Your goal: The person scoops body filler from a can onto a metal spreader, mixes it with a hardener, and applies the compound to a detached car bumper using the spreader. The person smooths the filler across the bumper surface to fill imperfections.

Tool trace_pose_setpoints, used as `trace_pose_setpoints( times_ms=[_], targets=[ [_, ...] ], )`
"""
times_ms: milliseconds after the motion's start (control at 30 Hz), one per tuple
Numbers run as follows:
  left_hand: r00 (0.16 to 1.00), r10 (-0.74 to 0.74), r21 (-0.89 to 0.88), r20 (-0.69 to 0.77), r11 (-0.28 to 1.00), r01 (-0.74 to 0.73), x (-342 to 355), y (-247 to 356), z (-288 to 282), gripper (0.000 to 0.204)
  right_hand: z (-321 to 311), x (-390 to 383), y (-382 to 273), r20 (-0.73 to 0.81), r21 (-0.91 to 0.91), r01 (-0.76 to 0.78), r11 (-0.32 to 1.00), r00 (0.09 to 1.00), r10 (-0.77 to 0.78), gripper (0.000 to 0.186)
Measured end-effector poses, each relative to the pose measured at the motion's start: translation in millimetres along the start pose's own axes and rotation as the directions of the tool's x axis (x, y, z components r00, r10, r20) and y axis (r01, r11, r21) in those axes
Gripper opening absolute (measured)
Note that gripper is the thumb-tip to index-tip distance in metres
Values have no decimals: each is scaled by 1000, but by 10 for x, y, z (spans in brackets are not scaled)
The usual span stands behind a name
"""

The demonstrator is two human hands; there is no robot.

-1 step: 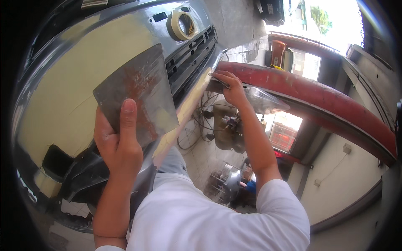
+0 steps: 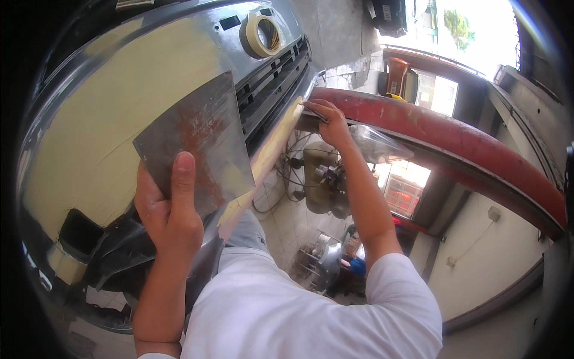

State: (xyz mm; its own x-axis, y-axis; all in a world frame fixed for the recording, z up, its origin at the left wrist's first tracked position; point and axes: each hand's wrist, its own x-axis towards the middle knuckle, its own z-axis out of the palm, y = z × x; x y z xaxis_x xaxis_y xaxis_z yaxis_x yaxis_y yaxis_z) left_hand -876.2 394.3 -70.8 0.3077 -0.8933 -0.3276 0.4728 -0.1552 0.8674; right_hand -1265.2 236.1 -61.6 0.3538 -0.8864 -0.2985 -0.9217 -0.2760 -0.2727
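Observation:
My left hand grips a flat grey metal plate by its lower edge, thumb pressed on its face. Reddish-brown stains and a pale yellowish smear mark the plate. My right hand reaches to the far end of a bumper's edge, closed on a thin grey scraper, seen nearly edge-on and mostly hidden by the fingers. Its tip is at the yellowish filler strip along that edge. The grey car bumper lies to the left, with a broad patch of pale yellow filler.
A masking tape roll rests on the bumper beside its black slatted grille. Beyond my right hand stretches a long red bumper with clear plastic under it. A tank-like machine with hoses stands on the tiled floor below.
The metal plate and my left thumb sit slightly lower in view. My right hand stays almost where it was at the bumper's edge.

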Motion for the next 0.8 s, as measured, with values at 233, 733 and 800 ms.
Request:
trace_pose_setpoints(
  times_ms=[233,733,800],
  targets=[
    [999,-36,-65,12,997,36,-192,-311,-92,38,439,-205,281,-67,-252,10,968,997,-28,73],
    [994,-97,-254,-53,964,81,-419,-172,-338,41,73,1202,485,525,-646,-41,762,701,483,63],
    [995,-97,-203,-1,975,95,-620,-212,-537,46,142,1202,532,549,-609,-24,793,708,443,62]
  ],
)
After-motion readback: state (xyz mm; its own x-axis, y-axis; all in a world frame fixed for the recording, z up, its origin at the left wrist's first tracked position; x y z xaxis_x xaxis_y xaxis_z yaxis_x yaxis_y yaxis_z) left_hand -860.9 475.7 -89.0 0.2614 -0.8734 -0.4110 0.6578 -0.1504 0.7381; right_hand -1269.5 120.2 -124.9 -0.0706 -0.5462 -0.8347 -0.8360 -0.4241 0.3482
